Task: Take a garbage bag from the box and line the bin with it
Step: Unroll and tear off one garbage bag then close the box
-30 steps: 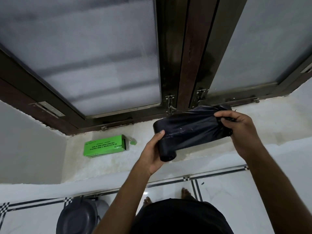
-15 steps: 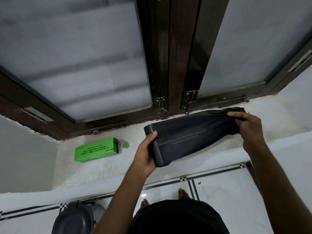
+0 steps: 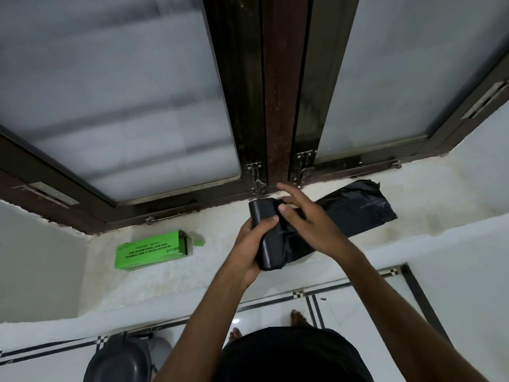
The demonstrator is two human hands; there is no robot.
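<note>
I am gripping the black plastic garbage bag roll (image 3: pixel 268 241) in my left hand (image 3: pixel 249 245), while my right hand (image 3: pixel 308 219) is lying flat-fingered on its unrolled sheet spreading away to the right. The green cardboard box (image 3: pixel 150 250) is lying left of my hands on the white worktop (image 3: pixel 165 282); the dark grey bin (image 3: pixel 121 359) is standing below them.

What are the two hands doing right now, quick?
Left hand: fingers curled round the black roll of garbage bags, holding it.
Right hand: open, fingers straight, over the unrolled bag beside the roll, gripping nothing.
</note>
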